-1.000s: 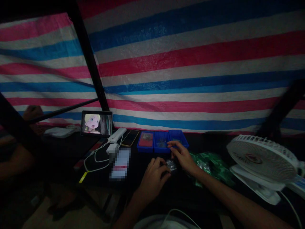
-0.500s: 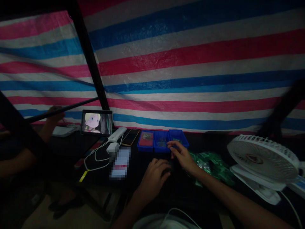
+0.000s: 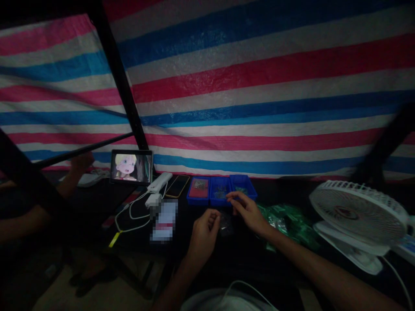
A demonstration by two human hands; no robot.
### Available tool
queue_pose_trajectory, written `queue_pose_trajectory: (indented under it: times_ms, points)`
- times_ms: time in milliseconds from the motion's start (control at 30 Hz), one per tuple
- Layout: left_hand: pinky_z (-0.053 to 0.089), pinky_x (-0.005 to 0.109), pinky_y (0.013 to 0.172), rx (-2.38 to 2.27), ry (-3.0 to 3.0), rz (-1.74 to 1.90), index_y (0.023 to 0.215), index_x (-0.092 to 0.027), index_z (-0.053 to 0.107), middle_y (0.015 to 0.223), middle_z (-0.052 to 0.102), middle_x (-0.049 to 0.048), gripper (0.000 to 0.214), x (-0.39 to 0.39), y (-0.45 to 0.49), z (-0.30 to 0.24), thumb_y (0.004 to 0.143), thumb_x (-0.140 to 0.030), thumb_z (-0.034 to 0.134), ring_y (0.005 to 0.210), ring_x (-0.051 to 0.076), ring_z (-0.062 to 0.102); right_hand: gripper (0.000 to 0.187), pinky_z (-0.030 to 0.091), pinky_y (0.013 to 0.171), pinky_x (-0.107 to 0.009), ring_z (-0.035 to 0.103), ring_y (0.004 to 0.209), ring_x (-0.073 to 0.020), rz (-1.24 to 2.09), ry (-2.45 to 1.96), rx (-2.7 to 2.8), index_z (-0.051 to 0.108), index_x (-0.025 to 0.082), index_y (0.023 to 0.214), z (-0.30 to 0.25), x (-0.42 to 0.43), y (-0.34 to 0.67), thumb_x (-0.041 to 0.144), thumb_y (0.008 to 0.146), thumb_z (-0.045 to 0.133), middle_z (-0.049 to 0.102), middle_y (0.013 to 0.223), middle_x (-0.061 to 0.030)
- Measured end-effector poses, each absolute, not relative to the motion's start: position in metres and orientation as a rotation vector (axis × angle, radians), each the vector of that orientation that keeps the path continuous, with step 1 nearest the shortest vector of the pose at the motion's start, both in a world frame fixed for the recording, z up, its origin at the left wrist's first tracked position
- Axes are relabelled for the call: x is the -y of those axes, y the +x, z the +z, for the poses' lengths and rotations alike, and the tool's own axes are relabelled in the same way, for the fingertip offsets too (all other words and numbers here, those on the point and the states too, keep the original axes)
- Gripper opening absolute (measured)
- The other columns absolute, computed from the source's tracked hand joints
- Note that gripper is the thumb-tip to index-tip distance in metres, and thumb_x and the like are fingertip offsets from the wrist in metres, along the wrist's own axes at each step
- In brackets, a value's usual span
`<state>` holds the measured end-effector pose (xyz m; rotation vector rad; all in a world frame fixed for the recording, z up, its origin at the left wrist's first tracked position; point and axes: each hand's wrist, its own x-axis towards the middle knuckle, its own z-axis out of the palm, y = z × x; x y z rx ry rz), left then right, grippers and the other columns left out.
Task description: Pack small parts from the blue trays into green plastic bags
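My left hand (image 3: 204, 235) hovers over the dark tabletop with its fingers curled into a pinch, and nothing shows between them. A small dark, faintly glossy packet (image 3: 226, 224) lies between my hands, touching neither. My right hand (image 3: 248, 211) has its fingers spread, with the fingertips just in front of the third of several blue plastic trays (image 3: 243, 182). Next to it are a blue tray (image 3: 220, 190) holding small dark bits and a blue tray (image 3: 198, 190) with a red-brown piece inside.
A crumpled green plastic wrap (image 3: 288, 226) lies right of my right hand, and a white desk fan (image 3: 358, 211) stands beyond it. At left are a tablet (image 3: 131, 167), a phone (image 3: 177, 186), a power bank (image 3: 159, 182) and white cables. A co-worker's hand (image 3: 81, 162) shows far left.
My left hand has moved left off the packet, and its fingers have closed into a pinch. The packet now lies uncovered on the table. My right hand has barely moved.
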<state>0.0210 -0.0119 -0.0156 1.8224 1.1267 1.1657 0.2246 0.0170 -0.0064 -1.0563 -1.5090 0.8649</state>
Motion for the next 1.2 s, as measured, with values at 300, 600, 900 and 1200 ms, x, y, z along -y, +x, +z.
queue_pose_trajectory:
  times_ms: [300,600,900,1200]
  points:
    - [0.051,0.028,0.075,-1.130,1.753,1.265,0.107,-0.020,0.064,0.095,0.071,0.0034,0.013,0.0110,0.0196,-0.0165,0.099,-0.025,0.055,0.081,0.017,0.068,0.029,0.040,0.062,-0.026,0.053,0.069,-0.0150,0.971,-0.992,1.822,0.074,0.021,0.102,-0.0107,-0.0118,0.2230,0.049,0.093,0.074,0.066,0.082,0.0000]
    - [0.047,0.027,0.070,-1.168,1.826,1.205,0.099,-0.021,0.066,0.090,0.070,0.0015,0.010,0.0102,0.0208,-0.0195,0.097,-0.024,0.058,0.075,0.016,0.064,0.030,0.042,0.063,-0.026,0.053,0.072,-0.0159,1.049,-0.935,1.731,0.067,0.021,0.094,-0.0069,-0.0108,0.2214,0.051,0.095,0.071,0.060,0.082,0.0003]
    - [0.046,0.026,0.072,-1.154,1.811,1.251,0.095,-0.021,0.064,0.088,0.066,-0.0001,0.015,0.0114,0.0196,-0.0153,0.092,-0.012,0.053,0.078,0.015,0.062,0.027,0.036,0.063,-0.027,0.049,0.070,-0.0159,1.003,-0.958,1.834,0.069,0.022,0.093,-0.0069,-0.0086,0.2213,0.049,0.097,0.070,0.058,0.078,0.0012]
    - [0.046,0.026,0.071,-1.162,1.804,1.256,0.096,-0.021,0.065,0.089,0.067,0.0006,0.009,0.0126,0.0204,-0.0134,0.096,-0.021,0.056,0.077,0.016,0.062,0.029,0.038,0.064,-0.027,0.049,0.070,-0.0168,1.028,-0.958,1.824,0.068,0.022,0.090,-0.0063,-0.0098,0.2201,0.050,0.095,0.071,0.059,0.078,0.0010]
